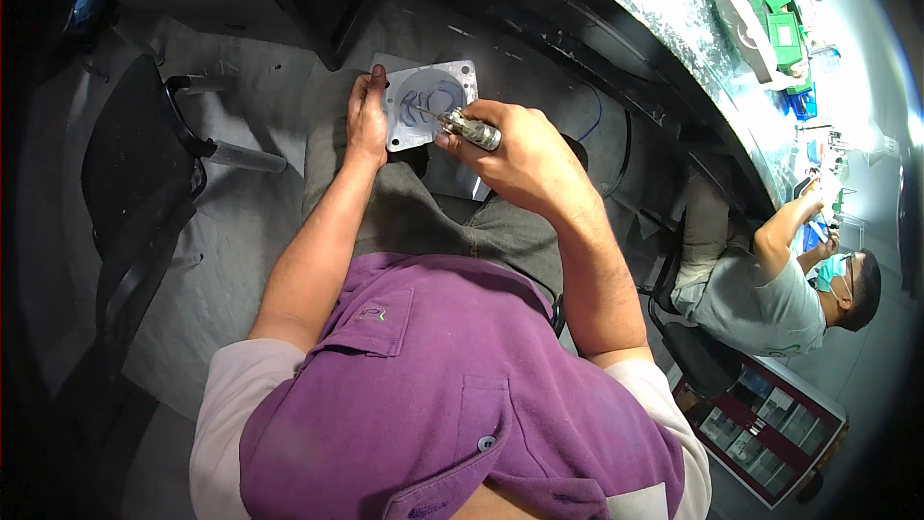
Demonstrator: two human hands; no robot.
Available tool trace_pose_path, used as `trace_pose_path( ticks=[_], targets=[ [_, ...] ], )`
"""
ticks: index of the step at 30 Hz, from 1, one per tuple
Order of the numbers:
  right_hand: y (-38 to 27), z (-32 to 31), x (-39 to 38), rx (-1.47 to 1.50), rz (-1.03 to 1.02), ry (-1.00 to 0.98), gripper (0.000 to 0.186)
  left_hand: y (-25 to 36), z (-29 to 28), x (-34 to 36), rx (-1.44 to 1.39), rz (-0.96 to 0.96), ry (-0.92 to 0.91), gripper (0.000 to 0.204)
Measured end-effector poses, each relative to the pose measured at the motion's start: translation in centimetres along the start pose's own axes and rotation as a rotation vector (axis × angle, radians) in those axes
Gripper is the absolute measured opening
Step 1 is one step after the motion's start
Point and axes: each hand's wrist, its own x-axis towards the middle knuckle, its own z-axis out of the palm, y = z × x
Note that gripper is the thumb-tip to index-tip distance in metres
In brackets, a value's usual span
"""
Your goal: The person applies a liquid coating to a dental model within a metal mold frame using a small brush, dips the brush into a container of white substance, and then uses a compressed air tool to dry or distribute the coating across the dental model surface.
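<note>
My left hand (366, 125) grips the left edge of a squarish grey metal mould plate (426, 87) above my lap. The plate has holes near its corners and a round, darker recess with curved shapes in it. In my right hand (525, 154) is a cylindrical metal hand tool (479, 134), its thin tip pointing left onto the recess. My right fingers are wrapped round the tool's body close to the plate's lower right corner. The exact kind of tool cannot be made out.
A long workbench (664, 48) with a dark frame runs from the top to the right, bearing green bins (784, 34). A black chair (144, 154) stands at left. At right a masked co-worker (760, 289) sits at the bench, near a red-framed cabinet (760, 429). A blue cable (599, 116) hangs beneath.
</note>
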Motion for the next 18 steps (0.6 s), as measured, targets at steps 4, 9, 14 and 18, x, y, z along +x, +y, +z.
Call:
trace_pose_path(
  ticks=[4, 9, 14, 18],
  targets=[
    [0.7, 0.3, 0.1, -0.010, -0.024, 0.133, 0.034, 0.1, 0.0, 0.1, 0.005, 0.004, -0.010, 0.042],
    [1.1, -0.6, -0.2, -0.041, -0.002, 0.200, 0.033, 1.4, 1.4, -0.9, -0.054, 0.004, 0.004, 0.041],
    [1.6, -1.2, -0.7, -0.074, 0.052, 0.198, 0.033, 1.5, 1.6, -0.9, -0.085, 0.010, -0.014, 0.039],
    [1.7, -1.6, -1.0, -0.061, 0.086, 0.113, 0.034, 1.8, 1.7, -1.2, -0.079, -0.001, -0.003, 0.039]
  ],
)
